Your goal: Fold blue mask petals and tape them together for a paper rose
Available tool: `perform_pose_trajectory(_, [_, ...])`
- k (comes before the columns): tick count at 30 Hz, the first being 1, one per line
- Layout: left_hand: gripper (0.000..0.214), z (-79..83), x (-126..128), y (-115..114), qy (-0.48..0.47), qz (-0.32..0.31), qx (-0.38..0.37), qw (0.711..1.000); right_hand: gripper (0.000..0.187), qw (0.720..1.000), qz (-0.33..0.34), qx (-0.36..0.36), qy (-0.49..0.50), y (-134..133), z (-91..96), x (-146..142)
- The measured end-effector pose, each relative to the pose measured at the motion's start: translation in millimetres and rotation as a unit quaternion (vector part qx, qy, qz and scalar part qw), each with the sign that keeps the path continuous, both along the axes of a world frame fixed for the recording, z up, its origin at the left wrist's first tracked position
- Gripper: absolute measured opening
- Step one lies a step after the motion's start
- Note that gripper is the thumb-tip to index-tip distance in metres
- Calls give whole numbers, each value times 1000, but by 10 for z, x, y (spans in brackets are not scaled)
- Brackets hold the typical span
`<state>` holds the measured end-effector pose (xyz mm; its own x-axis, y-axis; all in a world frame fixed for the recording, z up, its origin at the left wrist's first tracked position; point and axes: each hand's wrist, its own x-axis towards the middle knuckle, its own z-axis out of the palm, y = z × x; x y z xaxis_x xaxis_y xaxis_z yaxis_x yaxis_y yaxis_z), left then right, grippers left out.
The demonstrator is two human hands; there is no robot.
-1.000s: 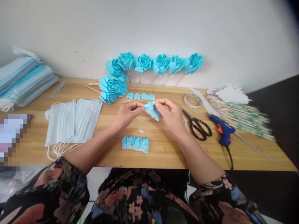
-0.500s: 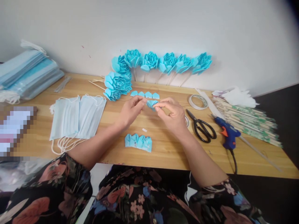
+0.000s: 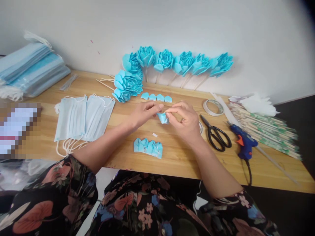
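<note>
Both hands meet over the middle of the table around a small folded blue petal piece (image 3: 163, 118). My left hand (image 3: 147, 113) pinches its left side between thumb and fingers. From the other side, my right hand (image 3: 185, 118) grips its edge with thumb and forefinger. The fingertips cover part of the piece. Just beyond the hands lies a row of blue petals (image 3: 160, 97). Closer to me is a strip of joined blue folded petals (image 3: 148, 148), with a small white scrap (image 3: 155, 134) above it.
Blue flowers on sticks (image 3: 164, 61) lean on the wall. Left are face masks (image 3: 85, 118), a bagged mask stack (image 3: 31, 70) and a blurred screen device (image 3: 17, 129). Right are a tape roll (image 3: 213, 108), black scissors (image 3: 216, 135), a blue glue gun (image 3: 244, 141) and wrapped chopsticks (image 3: 268, 131).
The blue piece is turned in the fingers and now hangs lower below them. My left fingertips have moved onto its top. The whole view has shifted slightly.
</note>
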<state>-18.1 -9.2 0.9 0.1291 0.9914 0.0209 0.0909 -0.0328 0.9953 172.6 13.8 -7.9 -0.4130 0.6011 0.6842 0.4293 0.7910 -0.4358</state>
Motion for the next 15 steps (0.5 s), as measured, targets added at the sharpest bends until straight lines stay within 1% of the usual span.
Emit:
perform_pose_trajectory(4, [32, 10, -10, -8, -53, -20, -23, 998, 12, 999, -8, 36, -8, 9, -12, -9])
perform_pose_trajectory(7, [35, -38, -30, 2, -93, -17, -26, 995, 10, 998, -13, 63, -19, 7, -22, -14])
perform_pose_trajectory(11, [37, -121, -51, 31, -163, -22, -41, 985, 10, 996, -22, 73, -39, -4, -31, -22])
perform_pose_trajectory(15, [34, -149, -52, 46, -209, -10, -53, 976, 10, 995, -20, 80, -51, -10, -38, -33])
